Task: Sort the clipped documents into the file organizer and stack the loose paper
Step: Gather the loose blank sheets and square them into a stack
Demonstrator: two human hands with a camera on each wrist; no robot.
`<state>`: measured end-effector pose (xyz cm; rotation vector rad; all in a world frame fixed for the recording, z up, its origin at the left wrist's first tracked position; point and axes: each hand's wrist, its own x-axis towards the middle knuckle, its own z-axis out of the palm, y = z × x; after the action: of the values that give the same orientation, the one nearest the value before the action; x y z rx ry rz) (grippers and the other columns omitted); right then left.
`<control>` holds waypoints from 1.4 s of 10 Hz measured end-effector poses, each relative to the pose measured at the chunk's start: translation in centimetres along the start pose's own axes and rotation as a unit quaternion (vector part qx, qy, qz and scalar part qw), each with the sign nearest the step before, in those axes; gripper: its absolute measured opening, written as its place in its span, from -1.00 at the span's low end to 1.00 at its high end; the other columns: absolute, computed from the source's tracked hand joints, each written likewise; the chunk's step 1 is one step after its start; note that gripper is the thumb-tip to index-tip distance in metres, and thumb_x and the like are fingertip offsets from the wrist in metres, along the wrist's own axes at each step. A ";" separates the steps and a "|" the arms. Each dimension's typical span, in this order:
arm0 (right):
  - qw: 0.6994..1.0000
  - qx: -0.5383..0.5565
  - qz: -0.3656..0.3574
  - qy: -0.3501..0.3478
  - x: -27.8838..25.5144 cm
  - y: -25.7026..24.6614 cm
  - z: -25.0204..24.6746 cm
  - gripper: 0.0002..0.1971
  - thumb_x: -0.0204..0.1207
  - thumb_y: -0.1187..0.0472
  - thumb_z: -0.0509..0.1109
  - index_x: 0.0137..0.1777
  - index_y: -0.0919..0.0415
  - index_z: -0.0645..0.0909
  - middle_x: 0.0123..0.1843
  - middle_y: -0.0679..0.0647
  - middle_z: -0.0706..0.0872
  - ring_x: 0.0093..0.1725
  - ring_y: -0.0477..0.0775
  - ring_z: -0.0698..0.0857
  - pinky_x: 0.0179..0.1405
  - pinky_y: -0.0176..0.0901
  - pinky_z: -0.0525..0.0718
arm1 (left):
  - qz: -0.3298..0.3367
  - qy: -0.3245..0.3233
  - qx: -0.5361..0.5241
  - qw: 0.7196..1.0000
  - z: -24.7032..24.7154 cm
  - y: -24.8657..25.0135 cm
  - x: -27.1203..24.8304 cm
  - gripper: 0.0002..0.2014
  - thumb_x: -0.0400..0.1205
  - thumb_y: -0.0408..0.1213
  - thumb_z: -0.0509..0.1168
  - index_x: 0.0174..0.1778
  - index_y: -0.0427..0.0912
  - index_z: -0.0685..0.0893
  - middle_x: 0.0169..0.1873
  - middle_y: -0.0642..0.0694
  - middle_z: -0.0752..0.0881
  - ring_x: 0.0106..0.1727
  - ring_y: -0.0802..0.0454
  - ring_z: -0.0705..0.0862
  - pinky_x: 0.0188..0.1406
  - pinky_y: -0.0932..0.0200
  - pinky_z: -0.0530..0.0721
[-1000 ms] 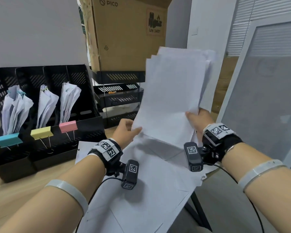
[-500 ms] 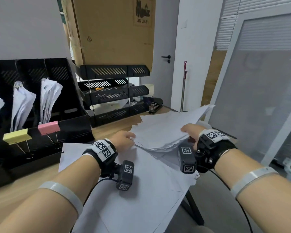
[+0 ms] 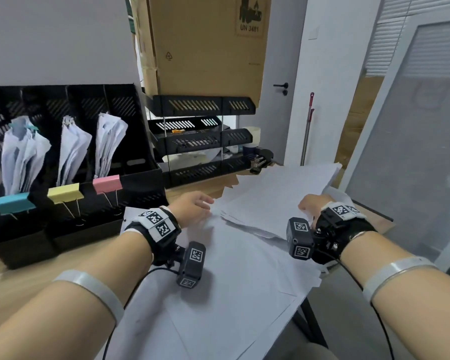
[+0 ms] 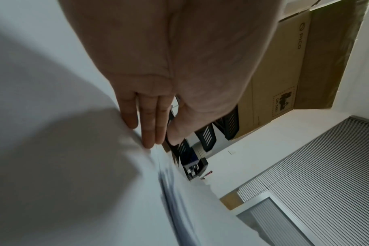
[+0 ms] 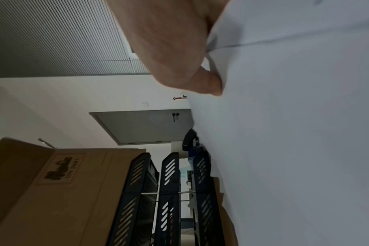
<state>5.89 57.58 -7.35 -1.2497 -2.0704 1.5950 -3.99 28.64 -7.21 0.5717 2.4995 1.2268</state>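
Two bare forearms, sleeveless, reaching in from the near edge. A pale translucent band (image 3: 89,284) round the left forearm, a matching band (image 3: 398,271) round the right. On the left wrist, a black strap (image 3: 156,227) topped with white patches printed with square black-and-white code markers. Below it, a small black box camera (image 3: 192,265) on a black bracket, code markers on two faces, a thin black cable (image 3: 130,294) looping back along the arm. On the right wrist, the same black strap (image 3: 343,219) with white marker patches, silver screws on the bracket, a black box camera (image 3: 299,238) bearing two markers, a black cable (image 3: 359,281) trailing under the forearm.
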 end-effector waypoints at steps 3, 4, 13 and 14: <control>0.991 -0.064 -0.108 -0.053 -5.6 -4.3 -1.6 -0.43 0.64 0.23 0.42 0.58 0.44 0.37 0.56 0.33 0.49 0.54 0.31 0.51 0.43 0.03 0.53 | -0.114 0.009 0.039 0.993 -4.9 -0.4 -6.5 -0.90 0.69 -0.22 0.35 0.07 -0.10 0.74 0.01 -0.11 0.83 -0.01 0.01 0.78 0.03 0.05 0.63; 0.981 0.102 -0.126 -0.105 -9.0 -6.8 -1.9 -0.52 0.65 0.20 0.37 0.52 0.38 0.49 0.51 0.33 0.57 0.49 0.34 0.57 0.13 -0.05 0.58 | -0.168 0.023 0.005 0.985 -5.7 -1.0 -8.9 -0.87 0.69 -0.19 0.36 0.07 -0.12 0.75 -0.02 -0.12 0.83 -0.02 -0.03 0.78 0.18 -0.05 0.65; 0.810 -0.511 -0.211 -0.198 -14.6 -1.4 5.8 -0.85 0.26 0.24 0.35 -0.26 0.28 0.44 -0.24 0.19 0.60 -0.35 0.16 0.59 -0.41 -0.20 0.52 | -0.195 0.111 0.175 0.959 -5.6 -3.0 -18.9 -0.56 0.73 -0.01 0.26 0.36 -0.28 0.70 0.28 -0.19 0.68 0.33 -0.19 0.66 0.33 0.01 0.59; 0.776 -0.534 -0.255 -0.220 -16.4 -0.7 6.2 -0.65 0.45 0.46 0.21 -0.41 0.13 0.17 -0.38 0.07 0.30 -0.31 0.12 0.37 -0.49 -0.21 0.19 | -0.216 0.113 0.169 0.955 -6.5 -4.0 -19.3 -0.53 0.72 -0.05 0.31 0.47 -0.27 0.63 0.40 -0.19 0.65 0.39 -0.18 0.64 0.42 -0.05 0.62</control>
<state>11.49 41.25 -4.16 -0.3348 -3.4073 0.3780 9.29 12.85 -4.89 -0.0629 2.8406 0.7392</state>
